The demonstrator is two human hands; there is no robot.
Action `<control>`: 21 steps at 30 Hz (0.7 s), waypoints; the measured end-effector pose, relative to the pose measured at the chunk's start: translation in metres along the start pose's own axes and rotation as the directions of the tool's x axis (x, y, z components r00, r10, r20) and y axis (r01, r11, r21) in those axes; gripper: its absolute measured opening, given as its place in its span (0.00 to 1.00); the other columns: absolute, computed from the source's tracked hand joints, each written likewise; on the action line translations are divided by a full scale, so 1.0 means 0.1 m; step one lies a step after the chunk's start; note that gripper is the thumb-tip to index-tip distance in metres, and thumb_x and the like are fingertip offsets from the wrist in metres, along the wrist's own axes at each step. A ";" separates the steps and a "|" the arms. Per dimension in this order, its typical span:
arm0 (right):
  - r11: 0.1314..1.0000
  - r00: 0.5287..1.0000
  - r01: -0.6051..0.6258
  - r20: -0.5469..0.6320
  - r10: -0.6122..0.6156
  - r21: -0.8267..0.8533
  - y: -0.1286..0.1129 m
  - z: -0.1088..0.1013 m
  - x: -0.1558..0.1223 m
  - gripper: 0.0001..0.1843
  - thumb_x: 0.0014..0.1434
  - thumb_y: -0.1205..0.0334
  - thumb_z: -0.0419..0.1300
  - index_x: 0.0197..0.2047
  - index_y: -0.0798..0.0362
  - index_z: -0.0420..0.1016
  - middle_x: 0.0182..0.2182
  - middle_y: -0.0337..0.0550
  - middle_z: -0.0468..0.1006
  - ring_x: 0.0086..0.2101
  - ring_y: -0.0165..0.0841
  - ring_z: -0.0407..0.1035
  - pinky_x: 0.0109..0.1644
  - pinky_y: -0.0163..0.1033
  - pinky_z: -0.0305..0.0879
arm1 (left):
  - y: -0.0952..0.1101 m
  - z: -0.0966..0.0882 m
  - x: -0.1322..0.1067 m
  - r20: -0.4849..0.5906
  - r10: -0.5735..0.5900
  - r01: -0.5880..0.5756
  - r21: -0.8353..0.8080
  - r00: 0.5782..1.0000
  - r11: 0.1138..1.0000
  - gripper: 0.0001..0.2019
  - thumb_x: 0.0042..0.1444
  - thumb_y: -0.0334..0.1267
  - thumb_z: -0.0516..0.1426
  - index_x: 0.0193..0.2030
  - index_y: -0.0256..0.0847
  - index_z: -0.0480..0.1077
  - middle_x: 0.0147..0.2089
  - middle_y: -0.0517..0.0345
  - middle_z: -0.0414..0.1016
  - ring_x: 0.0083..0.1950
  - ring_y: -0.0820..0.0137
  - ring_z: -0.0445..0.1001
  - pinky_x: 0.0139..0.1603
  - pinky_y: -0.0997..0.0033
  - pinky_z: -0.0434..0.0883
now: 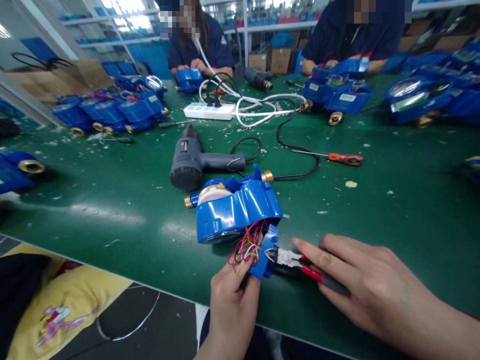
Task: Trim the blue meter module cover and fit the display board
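A blue water meter (232, 207) with brass ends lies on the green table (393, 210), its housing open toward me. A bundle of coloured wires (245, 246) runs from it to a small blue cover piece (267, 255). My left hand (230, 305) pinches the wires and the cover piece at the table's near edge. My right hand (371, 285) lies over the red handles of side cutters (300, 262), whose jaws point at the cover piece.
A grey electric driver (195, 162) lies behind the meter, its black cord looping right. An orange screwdriver (343, 159), a white power strip (209, 111) and stacks of blue meters (108, 112) fill the far side. Two other people work across the table.
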State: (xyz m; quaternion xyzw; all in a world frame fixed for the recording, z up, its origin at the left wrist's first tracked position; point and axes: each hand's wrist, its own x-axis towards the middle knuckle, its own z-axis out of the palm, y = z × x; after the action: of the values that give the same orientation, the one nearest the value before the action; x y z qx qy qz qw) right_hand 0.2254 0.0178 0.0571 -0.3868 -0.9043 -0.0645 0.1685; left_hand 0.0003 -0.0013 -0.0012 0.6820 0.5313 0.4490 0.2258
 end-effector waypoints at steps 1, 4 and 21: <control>0.999 0.999 -0.033 -0.039 0.034 0.038 0.00 -0.02 -0.01 0.18 0.68 0.66 0.45 0.59 0.55 0.63 0.36 0.45 0.71 0.31 0.31 0.70 0.31 0.33 0.67 | 0.00 0.00 0.00 -0.003 -0.002 0.002 -0.007 1.000 1.000 0.17 0.56 0.24 0.57 0.49 0.42 0.78 0.39 0.53 0.84 0.40 0.64 0.83 0.46 0.67 0.79; 0.983 0.981 -0.132 -0.124 0.148 0.128 0.00 -0.09 -0.03 0.18 0.69 0.66 0.48 0.60 0.55 0.64 0.38 0.43 0.70 0.32 0.26 0.68 0.34 0.29 0.65 | 0.00 0.02 0.01 -0.016 -0.013 0.013 -0.018 1.000 1.000 0.17 0.56 0.25 0.57 0.49 0.43 0.79 0.44 0.53 0.84 0.37 0.66 0.82 0.45 0.68 0.79; 0.998 0.999 -0.028 0.024 0.030 -0.056 -0.07 -0.04 -0.04 0.21 0.61 0.66 0.49 0.58 0.54 0.66 0.40 0.52 0.71 0.37 0.44 0.69 0.25 0.41 0.66 | 0.00 0.01 0.01 -0.051 0.040 -0.041 -0.022 0.998 0.999 0.16 0.55 0.23 0.57 0.46 0.41 0.79 0.46 0.51 0.84 0.42 0.64 0.84 0.47 0.67 0.80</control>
State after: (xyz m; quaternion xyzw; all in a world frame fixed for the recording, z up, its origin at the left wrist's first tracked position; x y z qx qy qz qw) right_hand 0.2240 0.0097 0.0596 -0.4052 -0.8985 -0.0824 0.1476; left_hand 0.0011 0.0001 -0.0010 0.6785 0.5177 0.4766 0.2109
